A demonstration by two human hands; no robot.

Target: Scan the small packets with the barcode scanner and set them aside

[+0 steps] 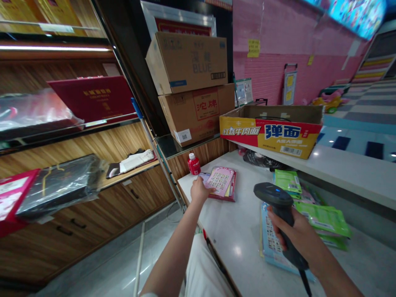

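Observation:
My right hand (298, 237) is wrapped round the grip of a black barcode scanner (276, 201), held over the white counter (238, 235) with its head pointing left. My left hand (200, 190) reaches out to the far left part of the counter and pinches the near edge of a pink sheet (220, 180) that lies on top of a small stack of flat pink packs (227, 193). A small red bottle with a white cap (194, 164) stands just beyond my left hand.
Green packets (321, 216) and a blue printed sheet (272, 243) lie under my right hand. An open yellow and red carton (272, 128) sits on the raised ledge. Two brown cartons (192, 82) are stacked at the back. Wooden shelves (77, 136) stand to the left.

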